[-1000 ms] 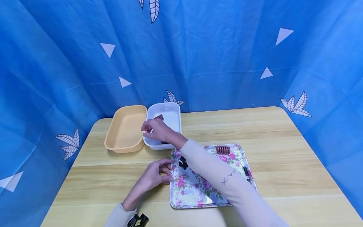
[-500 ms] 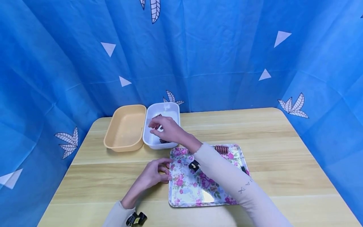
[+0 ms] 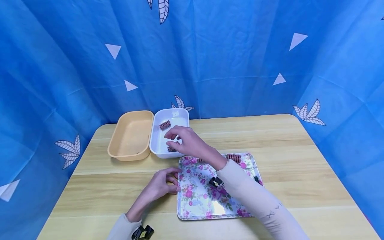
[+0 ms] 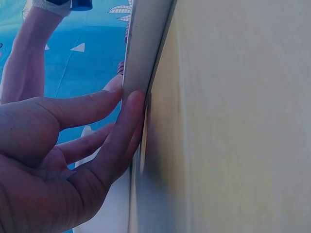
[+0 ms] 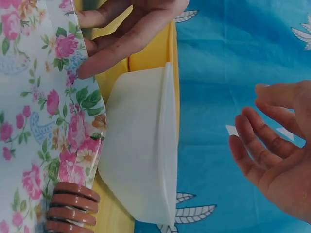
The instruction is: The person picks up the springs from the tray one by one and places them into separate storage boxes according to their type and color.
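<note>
My left hand [image 3: 163, 184] grips the left edge of a floral tray [image 3: 198, 203]; in the left wrist view its thumb meets the upper rim and its fingers [image 4: 127, 116] press the outer wall. My right hand [image 3: 186, 141] is over the front of a white tub [image 3: 156, 140], fingers loosely bent with nothing between them, as the right wrist view confirms. Inside the tub lie a reddish-brown coil spring [image 3: 165, 125] and another spring [image 3: 171, 149], partly covered by the right hand. One thick brown spring [image 5: 73, 209] rests on the tray's far edge; a second [image 3: 201, 160] is half hidden by the right wrist.
Left of the white tub, against it, stands a beige tub [image 3: 132, 136]. A small dark spring [image 3: 256, 179] lies near the tray's right side, beside the right sleeve. A blue curtain [image 3: 225, 66] hangs behind the wooden table [image 3: 300, 166].
My right hand has drawn back rightward over the white tub, uncovering the spring inside. My left hand stays at the tray's edge.
</note>
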Action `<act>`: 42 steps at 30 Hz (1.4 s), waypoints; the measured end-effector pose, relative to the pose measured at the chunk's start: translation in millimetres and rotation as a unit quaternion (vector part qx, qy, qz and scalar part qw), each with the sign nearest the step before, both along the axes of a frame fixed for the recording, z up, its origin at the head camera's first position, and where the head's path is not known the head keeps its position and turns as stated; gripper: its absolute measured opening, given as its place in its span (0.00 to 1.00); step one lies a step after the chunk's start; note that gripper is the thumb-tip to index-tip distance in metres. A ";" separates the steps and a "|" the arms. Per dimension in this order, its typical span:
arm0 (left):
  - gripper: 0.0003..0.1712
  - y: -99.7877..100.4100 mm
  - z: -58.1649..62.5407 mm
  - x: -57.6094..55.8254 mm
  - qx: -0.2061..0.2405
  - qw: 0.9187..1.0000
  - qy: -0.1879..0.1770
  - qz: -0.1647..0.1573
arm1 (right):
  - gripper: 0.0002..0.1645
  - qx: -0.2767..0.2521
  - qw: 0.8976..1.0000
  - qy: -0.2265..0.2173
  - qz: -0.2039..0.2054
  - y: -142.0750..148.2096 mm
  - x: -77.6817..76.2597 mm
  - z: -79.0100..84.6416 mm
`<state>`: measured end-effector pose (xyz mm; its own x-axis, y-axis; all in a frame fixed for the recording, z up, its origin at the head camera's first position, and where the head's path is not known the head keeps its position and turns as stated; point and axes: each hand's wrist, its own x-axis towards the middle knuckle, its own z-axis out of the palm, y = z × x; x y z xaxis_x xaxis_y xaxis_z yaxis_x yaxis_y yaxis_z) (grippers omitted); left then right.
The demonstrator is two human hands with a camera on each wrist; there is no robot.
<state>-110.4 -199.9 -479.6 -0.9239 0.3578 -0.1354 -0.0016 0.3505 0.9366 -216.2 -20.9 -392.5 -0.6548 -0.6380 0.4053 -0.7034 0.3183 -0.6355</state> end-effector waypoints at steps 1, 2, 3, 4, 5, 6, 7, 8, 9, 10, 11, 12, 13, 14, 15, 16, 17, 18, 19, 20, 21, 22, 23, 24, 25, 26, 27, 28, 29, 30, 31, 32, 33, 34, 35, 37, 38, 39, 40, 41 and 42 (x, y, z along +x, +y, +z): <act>0.35 -0.3 0.2 0.2 -0.002 1.000 0.001 0.000 | 0.10 -0.001 1.000 0.003 -0.001 2.5 2.1 0.6; 0.35 -0.4 0.2 0.4 -0.004 1.000 0.002 0.000 | 0.10 -0.005 1.000 0.006 -0.001 5.0 4.1 1.2; 0.35 -0.6 0.2 0.5 -0.006 1.000 0.001 0.000 | 0.09 -0.007 1.000 0.008 -0.002 7.4 6.3 1.9; 0.35 -0.6 0.3 0.7 -0.008 1.000 0.000 0.000 | 0.09 -0.009 1.000 0.011 -0.003 9.9 8.4 2.7; 0.34 -0.6 0.3 0.9 -0.011 1.000 0.000 0.000 | 0.09 -0.011 1.000 0.013 -0.003 12.4 10.6 3.5; 0.34 -0.7 -0.2 1.1 -0.013 1.000 0.002 0.000 | 0.09 -0.016 1.000 0.015 -0.003 14.9 12.7 4.2; 0.34 -0.7 -0.3 1.3 -0.015 1.000 0.001 0.000 | 0.09 -0.020 1.000 0.017 -0.002 17.2 14.6 4.8; 0.34 -0.4 -0.2 1.1 -0.017 1.000 0.001 0.000 | 0.10 -0.027 0.999 0.019 -0.001 19.8 16.2 5.3; 0.34 -0.3 -0.3 0.7 -0.018 1.000 0.000 0.001 | 0.10 -0.030 0.999 0.021 -0.001 22.3 17.8 5.7; 0.35 -0.2 -0.5 0.3 -0.020 1.000 0.000 0.002 | 0.10 -0.033 0.999 0.023 -0.001 24.9 19.2 5.9; 0.35 -0.1 -0.8 -0.2 -0.020 1.000 0.000 0.003 | 0.10 -0.035 0.999 0.026 -0.001 27.3 20.5 6.0; 0.35 0.0 -0.8 -0.7 -0.019 1.000 0.000 0.004 | 0.10 -0.035 0.999 0.027 -0.001 29.7 21.8 6.1; 0.35 0.2 -0.7 -1.2 -0.020 1.000 -0.003 0.006 | 0.10 -0.033 0.999 0.027 -0.002 32.0 23.2 6.0; 0.35 0.2 -0.7 -1.5 -0.018 1.000 -0.003 0.006 | 0.10 -0.032 0.999 0.024 -0.003 34.7 24.7 5.8; 0.35 0.0 -0.9 -1.7 -0.017 1.000 -0.004 0.006 | 0.11 -0.029 0.999 0.022 -0.005 37.4 26.5 5.8; 0.35 -0.1 -0.9 -1.7 -0.015 1.000 -0.005 0.006 | 0.11 -0.027 0.999 0.020 -0.007 40.3 28.4 5.8; 0.36 -0.4 -1.1 -1.6 -0.013 1.000 -0.007 0.005 | 0.11 -0.027 0.999 0.017 -0.007 43.0 30.4 5.4; 0.36 -0.8 -1.2 -1.2 -0.011 1.000 -0.008 0.005 | 0.11 -0.027 1.000 0.014 -0.008 45.9 32.4 5.1; 0.36 -1.2 -1.8 -0.8 -0.012 1.000 -0.009 0.005 | 0.12 -0.028 1.000 0.013 -0.007 48.7 34.4 4.4; 0.36 -1.5 -2.2 -0.4 -0.011 1.000 -0.011 0.006 | 0.12 -0.029 0.999 0.013 -0.007 51.8 36.5 4.0; 0.36 -1.4 -2.7 -0.1 -0.012 1.000 -0.013 0.007 | 0.13 -0.030 0.999 0.015 -0.007 54.7 38.6 3.7; 0.36 -1.1 -3.1 0.0 -0.012 1.000 -0.012 0.007 | 0.13 -0.031 0.999 0.016 -0.007 57.8 40.5 2.9; 0.36 -0.6 -3.7 0.1 -0.013 1.000 -0.011 0.006 | 0.13 -0.033 0.999 0.017 -0.008 61.2 42.3 2.2; 0.36 0.2 -4.1 0.1 -0.012 1.000 -0.010 0.005 | 0.13 -0.034 0.999 0.018 -0.009 64.9 44.2 1.6; 0.36 1.1 -4.7 -0.1 -0.012 1.000 -0.008 0.002 | 0.14 -0.036 0.999 0.019 -0.010 68.8 46.1 0.9; 0.36 2.1 -5.1 -0.3 -0.011 1.000 -0.009 0.001 | 0.14 -0.038 0.999 0.019 -0.011 72.7 47.9 0.2; 0.36 2.8 -5.4 -0.4 -0.012 1.000 -0.007 -0.001 | 0.14 -0.039 0.999 0.019 -0.012 76.5 49.7 -0.5; 0.36 3.4 -5.6 -0.5 -0.013 1.000 -0.005 -0.002 | 0.14 -0.037 0.999 0.018 -0.014 80.4 51.4 -1.4; 0.36 3.8 -5.5 -0.6 -0.015 1.000 -0.005 -0.002 | 0.14 -0.036 0.999 0.016 -0.018 84.2 53.1 -1.9; 0.36 4.0 -5.4 -0.8 -0.018 1.000 -0.004 -0.002 | 0.14 -0.035 0.999 0.014 -0.023 87.7 54.9 -2.4; 0.36 4.1 -5.2 -0.9 -0.023 1.000 -0.001 0.000 | 0.14 -0.034 0.999 0.012 -0.027 91.0 56.5 -2.9; 0.36 3.9 -4.8 -1.0 -0.027 1.000 0.001 0.002 | 0.14 -0.035 0.999 0.011 -0.032 94.1 58.0 -3.1; 0.36 3.6 -4.6 -1.0 -0.028 1.000 0.005 0.001 | 0.13 -0.037 0.999 0.010 -0.039 97.4 59.4 -3.4; 0.35 3.5 -4.1 -1.2 -0.032 0.999 0.006 0.002 | 0.13 -0.040 0.998 0.010 -0.045 100.5 60.5 -3.8; 0.35 3.3 -3.7 -1.2 -0.036 0.999 0.010 0.002 | 0.13 -0.043 0.998 0.011 -0.049 103.4 61.3 -4.0; 0.36 2.7 -3.3 -1.0 -0.038 0.999 0.010 0.004 | 0.13 -0.048 0.997 0.015 -0.055 108.9 62.6 -4.5; 0.36 2.5 -3.2 -0.9 -0.038 0.999 0.011 0.005 | 0.14 -0.050 0.997 0.017 -0.058 111.8 63.0 -4.9; 0.36 2.0 -3.3 -0.4 -0.036 0.999 0.012 0.005 | 0.14 -0.050 0.997 0.019 -0.060 114.7 63.2 -5.6; 0.36 1.9 -3.3 -0.1 -0.036 0.999 0.011 0.006 | 0.14 -0.051 0.997 0.021 -0.062 117.7 63.8 -6.0; 0.36 1.8 -3.6 0.5 -0.035 0.999 0.012 0.005 | 0.14 -0.049 0.996 0.022 -0.064 121.1 64.5 -6.5; 0.36 1.7 -4.1 1.2 -0.032 0.999 0.010 0.006 | 0.14 -0.047 0.996 0.023 -0.067 124.7 65.4 -7.3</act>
<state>-109.3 -198.2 -483.7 -0.9308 0.3380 -0.1391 0.0124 0.4096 0.9122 -150.8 103.8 -399.8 -0.7110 -0.5036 0.4909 -0.6878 0.3524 -0.6346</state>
